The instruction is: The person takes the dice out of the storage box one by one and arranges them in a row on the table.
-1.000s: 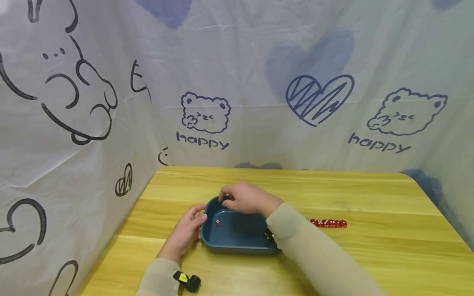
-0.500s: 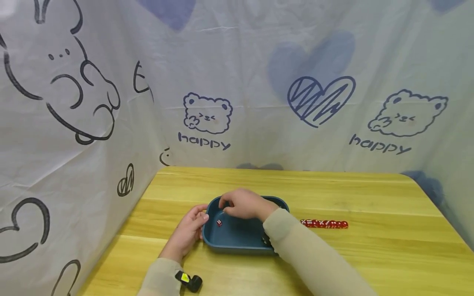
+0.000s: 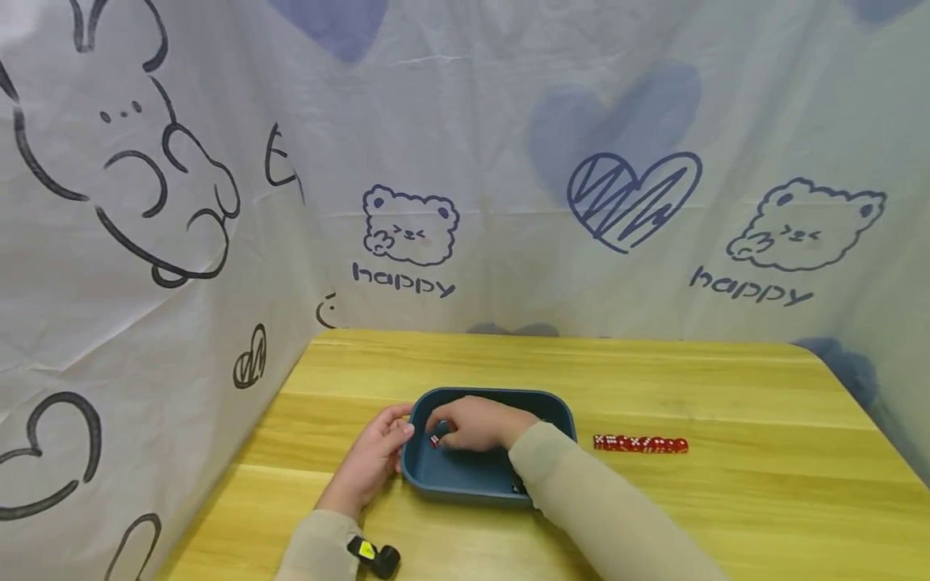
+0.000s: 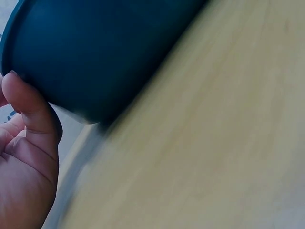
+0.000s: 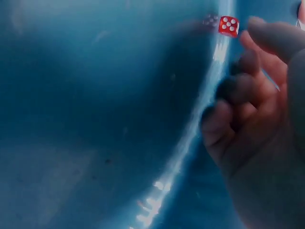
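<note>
A blue-green plastic box point(image 3: 465, 486) stands on the wooden table. At its left end my left hand point(image 3: 374, 456) grips the wall, the thumb at the rim and the other fingers along the outside; the left wrist view shows the thumb point(image 4: 33, 102) against the wall. My right hand point(image 3: 479, 423) is down inside the box, close to a red die point(image 3: 434, 440) with white dots. In the right wrist view the die point(image 5: 228, 26) shows a five, just beyond the fingertips, and the thumb and index finger are apart. The other fingers curl loosely.
To the right of the box, a straight row of several red dice point(image 3: 639, 444) lies on the table point(image 3: 726, 500). A white printed cloth point(image 3: 508, 266) hangs behind and at both sides. A black wrist device point(image 3: 378, 557) sits at the left sleeve.
My right hand has come down from the box's far rim toward the die. The left hand keeps its place on the box. The view has shifted slightly.
</note>
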### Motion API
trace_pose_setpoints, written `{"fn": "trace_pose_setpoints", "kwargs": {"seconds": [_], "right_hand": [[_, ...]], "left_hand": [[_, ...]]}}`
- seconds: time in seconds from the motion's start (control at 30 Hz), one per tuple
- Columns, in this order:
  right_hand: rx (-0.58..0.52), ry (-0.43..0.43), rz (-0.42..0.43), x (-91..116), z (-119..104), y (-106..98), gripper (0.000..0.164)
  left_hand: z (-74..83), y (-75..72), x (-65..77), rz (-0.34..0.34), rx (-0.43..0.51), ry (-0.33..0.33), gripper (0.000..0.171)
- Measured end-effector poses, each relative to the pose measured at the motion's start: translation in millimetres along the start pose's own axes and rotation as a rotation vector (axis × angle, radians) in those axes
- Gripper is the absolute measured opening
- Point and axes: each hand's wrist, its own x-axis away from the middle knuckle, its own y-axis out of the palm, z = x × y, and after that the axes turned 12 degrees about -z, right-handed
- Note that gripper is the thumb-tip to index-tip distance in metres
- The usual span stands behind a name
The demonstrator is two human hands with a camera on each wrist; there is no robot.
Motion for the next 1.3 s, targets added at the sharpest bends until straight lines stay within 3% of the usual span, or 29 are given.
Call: {"fn": "trace_pose_setpoints", "kwargs": {"seconds": [0.2,0.9,1.3], "right_hand": [[-0.042,0.007,0.017,-1.0,6.7,4.2,0.029],[-0.115,-0.006,-0.118,0.3,5.0,7.1,0.028],[-0.122,-0.059,-0.144,-1.6,6.4,6.4,0.014]], "left_hand": [[-0.6,-0.4,-0.2,-0.007,-0.013,0.007,0.043],[-3.0,-1.2,0.0,0.010,-0.007,0.002,0.041],[-2.8,-0.7,-0.4,0.005,-0.005,0.012,0.041]]}}
